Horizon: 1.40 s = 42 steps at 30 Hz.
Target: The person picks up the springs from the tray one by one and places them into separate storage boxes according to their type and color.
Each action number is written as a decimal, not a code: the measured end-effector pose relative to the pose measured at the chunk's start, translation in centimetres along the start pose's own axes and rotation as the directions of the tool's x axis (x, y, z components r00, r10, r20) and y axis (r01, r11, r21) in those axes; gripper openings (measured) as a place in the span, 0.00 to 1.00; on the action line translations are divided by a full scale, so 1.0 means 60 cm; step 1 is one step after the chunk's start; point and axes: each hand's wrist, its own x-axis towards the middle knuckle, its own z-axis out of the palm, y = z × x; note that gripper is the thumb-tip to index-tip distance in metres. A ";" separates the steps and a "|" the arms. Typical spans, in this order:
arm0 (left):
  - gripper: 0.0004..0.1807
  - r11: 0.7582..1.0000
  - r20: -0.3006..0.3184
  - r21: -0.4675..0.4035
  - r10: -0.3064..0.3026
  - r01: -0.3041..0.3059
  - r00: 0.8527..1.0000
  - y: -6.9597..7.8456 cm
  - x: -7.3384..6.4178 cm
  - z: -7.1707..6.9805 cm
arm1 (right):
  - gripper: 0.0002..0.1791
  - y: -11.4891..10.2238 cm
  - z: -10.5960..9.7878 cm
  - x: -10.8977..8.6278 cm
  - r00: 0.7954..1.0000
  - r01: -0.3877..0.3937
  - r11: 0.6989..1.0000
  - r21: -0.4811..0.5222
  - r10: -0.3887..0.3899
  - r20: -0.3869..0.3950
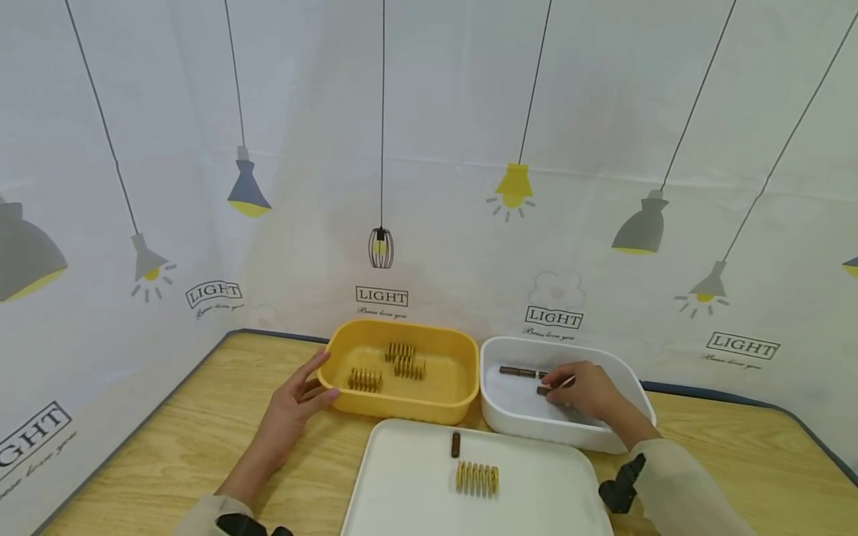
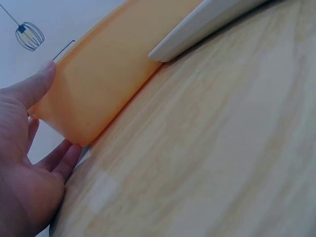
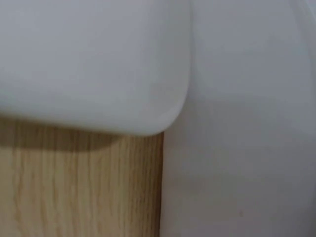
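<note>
A yellow bin [image 1: 402, 406] holds several gold coil springs [image 1: 365, 380]. My left hand [image 1: 295, 406] grips the bin's left end; in the left wrist view the thumb lies near the rim and fingers are lower at the corner. To its right, a white bin [image 1: 512, 424] contains small dark brown springs [image 1: 518, 371]. Inside it, my right hand [image 1: 583, 387] pinches another small dark brown spring [image 1: 542, 390], partly covered by the fingers. The right wrist view shows neither that hand nor the spring.
A white tray [image 1: 402, 491] lies in front of both bins, bearing one brown spring [image 1: 456, 445] and one larger gold spring [image 1: 477, 478]. The wooden table [image 1: 302, 484] shows on both sides. A lamp-printed sheet [image 1: 442, 260] hangs behind the bins.
</note>
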 end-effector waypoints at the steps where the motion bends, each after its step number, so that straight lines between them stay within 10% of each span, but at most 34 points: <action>1: 0.36 1.000 0.001 -0.001 0.000 0.000 1.000 0.001 0.000 0.000 | 0.11 0.000 -0.001 0.000 1.000 0.000 1.000 -0.001 0.000 -0.009; 19: 0.35 1.000 -0.003 0.003 -0.002 0.002 1.000 -0.005 -0.001 0.000 | 0.10 -0.002 -0.017 -0.011 0.991 0.093 0.995 -0.039 -0.096 -0.097; 42: 0.35 1.000 0.002 -0.023 0.019 -0.018 1.000 -0.004 0.001 -0.002 | 0.14 -0.043 -0.041 -0.105 0.946 0.288 0.956 0.059 -0.274 -0.175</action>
